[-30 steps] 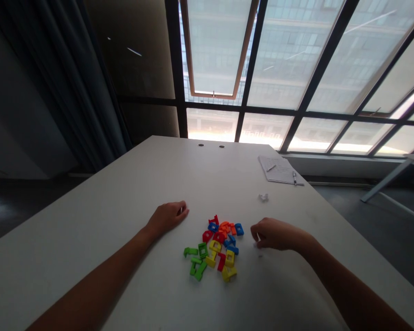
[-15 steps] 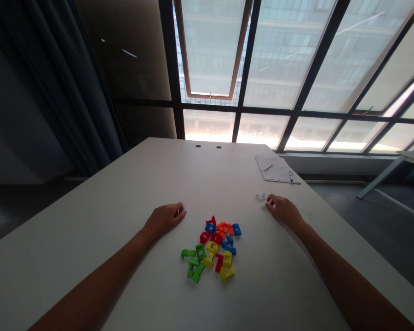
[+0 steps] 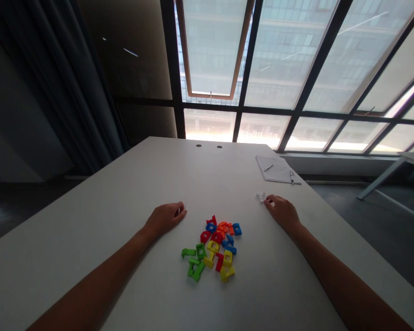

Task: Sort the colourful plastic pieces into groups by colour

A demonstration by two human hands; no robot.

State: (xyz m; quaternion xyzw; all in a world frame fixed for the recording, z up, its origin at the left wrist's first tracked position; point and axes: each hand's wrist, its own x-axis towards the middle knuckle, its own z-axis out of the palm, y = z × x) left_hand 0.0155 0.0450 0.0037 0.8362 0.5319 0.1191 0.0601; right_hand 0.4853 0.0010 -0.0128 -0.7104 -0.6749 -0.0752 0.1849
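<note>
My right hand (image 3: 282,211) is at the right of the table, fingers drawn together against small white plastic pieces (image 3: 261,196). The outlines of these pieces run together, and the fingertips partly cover them. My left hand (image 3: 165,217) rests on the tabletop, loosely curled, with a gap between thumb and forefinger and nothing seen in it. Between the hands, nearer to me, lies a loose cluster of coloured plastic pieces: green pieces (image 3: 200,250), yellow pieces (image 3: 227,258), red pieces (image 3: 204,236), blue pieces (image 3: 237,229) and orange pieces (image 3: 222,226).
Sheets of paper (image 3: 278,171) with a pen (image 3: 291,176) and another slim stick-like item (image 3: 268,167) lie at the table's right edge. The white table (image 3: 193,174) has two round holes at its far end. Windows stand beyond, a dark curtain (image 3: 55,69) at left.
My right hand has shifted slightly, and the white piece at its fingertips now sits closer to the other white one. The left hand and the coloured pieces stay in place.
</note>
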